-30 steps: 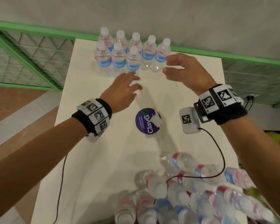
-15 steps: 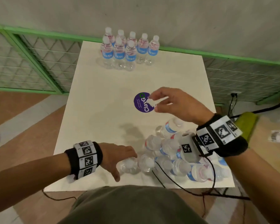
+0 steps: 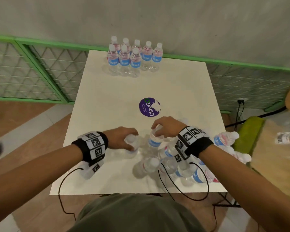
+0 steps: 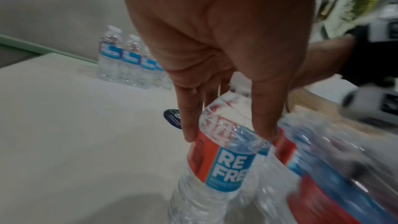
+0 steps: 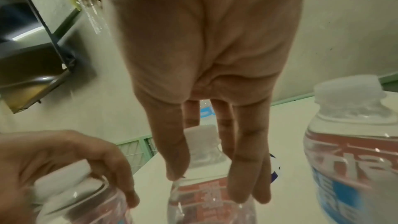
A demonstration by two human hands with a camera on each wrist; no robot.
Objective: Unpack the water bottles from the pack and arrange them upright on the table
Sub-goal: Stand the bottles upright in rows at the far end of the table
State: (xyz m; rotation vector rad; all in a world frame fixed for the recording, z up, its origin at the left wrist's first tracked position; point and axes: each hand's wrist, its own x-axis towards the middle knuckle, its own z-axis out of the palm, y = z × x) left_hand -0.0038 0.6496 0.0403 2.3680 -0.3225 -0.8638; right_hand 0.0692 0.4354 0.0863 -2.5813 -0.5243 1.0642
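**Two Hands, Two Bottles**

The left hand (image 3: 120, 137) holds one bottle (image 3: 131, 146) by its top. The right hand (image 3: 166, 127) holds another bottle (image 3: 155, 141). Both stand at the near side of the bench (image 3: 107, 101). Eight bottles (image 3: 134, 58) stand at the back.

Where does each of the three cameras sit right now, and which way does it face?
Head: above the near table edge, facing forward and down; both forearms, left hand and right hand show.
Left wrist: behind the palm, facing down the fingers gripping a bottle.
Right wrist: behind the palm, facing along the fingers onto another bottle; the left hand shows too.
Shared: far bottle row, purple sticker.
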